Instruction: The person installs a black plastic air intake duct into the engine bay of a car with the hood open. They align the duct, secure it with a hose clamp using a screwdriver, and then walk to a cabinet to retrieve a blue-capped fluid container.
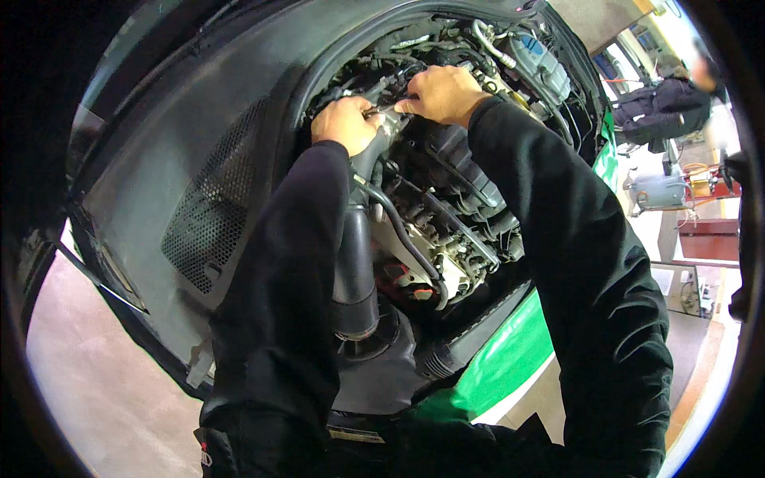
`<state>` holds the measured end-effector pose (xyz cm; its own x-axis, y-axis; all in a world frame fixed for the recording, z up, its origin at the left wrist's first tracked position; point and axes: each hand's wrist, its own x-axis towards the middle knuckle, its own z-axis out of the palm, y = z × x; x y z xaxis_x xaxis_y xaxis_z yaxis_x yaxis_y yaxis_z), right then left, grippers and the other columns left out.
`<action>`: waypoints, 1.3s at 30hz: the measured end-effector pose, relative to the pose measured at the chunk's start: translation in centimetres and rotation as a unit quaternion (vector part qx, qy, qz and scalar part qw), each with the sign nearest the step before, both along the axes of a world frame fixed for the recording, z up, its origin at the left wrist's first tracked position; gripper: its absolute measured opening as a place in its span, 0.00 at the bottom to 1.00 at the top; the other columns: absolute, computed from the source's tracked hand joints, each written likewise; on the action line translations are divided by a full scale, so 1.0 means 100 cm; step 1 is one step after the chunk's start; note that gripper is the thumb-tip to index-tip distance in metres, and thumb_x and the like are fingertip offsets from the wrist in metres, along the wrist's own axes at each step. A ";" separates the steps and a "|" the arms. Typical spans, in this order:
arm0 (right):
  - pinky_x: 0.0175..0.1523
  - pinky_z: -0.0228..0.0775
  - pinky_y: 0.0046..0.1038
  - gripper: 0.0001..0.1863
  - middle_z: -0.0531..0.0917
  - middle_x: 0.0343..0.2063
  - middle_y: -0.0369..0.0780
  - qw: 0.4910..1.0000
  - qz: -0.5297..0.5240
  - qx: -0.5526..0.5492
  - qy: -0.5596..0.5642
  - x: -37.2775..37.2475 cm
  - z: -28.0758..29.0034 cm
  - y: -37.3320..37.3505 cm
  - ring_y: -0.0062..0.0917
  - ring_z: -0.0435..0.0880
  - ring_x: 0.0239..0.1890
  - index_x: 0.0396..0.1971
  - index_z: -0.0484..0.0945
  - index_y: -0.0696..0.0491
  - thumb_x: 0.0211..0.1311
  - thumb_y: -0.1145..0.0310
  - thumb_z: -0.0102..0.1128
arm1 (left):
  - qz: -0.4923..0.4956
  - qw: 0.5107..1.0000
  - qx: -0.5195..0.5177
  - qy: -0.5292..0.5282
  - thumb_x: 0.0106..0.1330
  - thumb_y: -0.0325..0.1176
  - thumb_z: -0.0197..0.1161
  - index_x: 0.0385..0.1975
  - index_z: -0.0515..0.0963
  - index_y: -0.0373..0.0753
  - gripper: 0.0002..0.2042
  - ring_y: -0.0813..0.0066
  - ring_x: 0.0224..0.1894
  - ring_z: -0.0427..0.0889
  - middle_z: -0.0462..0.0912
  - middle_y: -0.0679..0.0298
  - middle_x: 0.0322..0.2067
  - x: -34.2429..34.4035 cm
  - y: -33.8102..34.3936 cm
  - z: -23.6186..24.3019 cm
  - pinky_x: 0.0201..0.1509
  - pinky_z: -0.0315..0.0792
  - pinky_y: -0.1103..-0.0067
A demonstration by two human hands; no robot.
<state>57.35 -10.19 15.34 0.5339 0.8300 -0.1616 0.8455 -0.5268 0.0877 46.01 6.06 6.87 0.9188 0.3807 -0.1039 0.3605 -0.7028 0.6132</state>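
Note:
Both my hands reach deep into the open engine bay of a car. My left hand is closed, its thumb and fingertips curled over a part beside the upper end of a black air intake pipe. Just to its right, my right hand is closed too, its thumb pointing toward the left hand and its other fingers bent down among hoses. Between the two hands shows a grey metallic fitting. What either hand's fingertips grip is hidden behind the knuckles.
A thin black hose curves across the engine below my hands. The ribbed black engine cover lies right of it, with a bluish reservoir at the far right. A green cover drapes the car's edge. Another person is off right.

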 end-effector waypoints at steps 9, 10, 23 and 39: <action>0.47 0.78 0.44 0.32 0.87 0.29 0.51 0.951 -0.101 0.235 0.175 -0.015 -0.011 -0.086 0.48 0.87 0.39 0.37 0.88 0.53 0.68 0.35 0.56 | 0.157 0.962 0.051 -0.215 0.61 0.40 0.72 0.64 0.69 0.32 0.34 0.47 0.57 0.77 0.78 0.46 0.57 -0.173 -0.085 0.012 0.64 0.70 0.60; 0.44 0.77 0.41 0.29 0.86 0.28 0.50 0.907 -0.127 0.321 0.243 -0.030 -0.017 -0.107 0.44 0.87 0.36 0.37 0.89 0.55 0.70 0.40 0.58 | 0.179 0.971 0.094 -0.129 0.59 0.42 0.74 0.67 0.64 0.31 0.40 0.43 0.61 0.74 0.74 0.42 0.60 -0.192 -0.096 0.005 0.66 0.68 0.59; 0.30 0.60 0.19 0.15 0.75 0.24 0.28 0.604 -0.515 0.534 0.292 -0.326 -0.105 -0.427 0.11 0.69 0.25 0.37 0.81 0.59 0.76 0.60 0.61 | 0.275 0.952 -0.008 0.134 0.53 0.60 0.76 0.73 0.52 0.27 0.57 0.41 0.66 0.71 0.65 0.36 0.68 -0.194 -0.116 -0.013 0.67 0.72 0.58; 0.14 0.63 0.27 0.11 0.73 0.13 0.35 0.308 -0.517 0.659 0.451 -0.370 -0.176 -0.478 0.24 0.70 0.09 0.33 0.74 0.53 0.71 0.63 0.63 | 0.258 0.960 0.011 0.110 0.51 0.69 0.74 0.78 0.45 0.37 0.63 0.45 0.76 0.55 0.49 0.47 0.76 -0.193 -0.105 -0.025 0.77 0.63 0.50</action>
<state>20.38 -58.00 -2.26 0.8539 -0.0461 -0.5185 -0.4677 0.3693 -0.8031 26.73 -4.43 4.34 0.5646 0.7832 -0.2603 0.7826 -0.4077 0.4705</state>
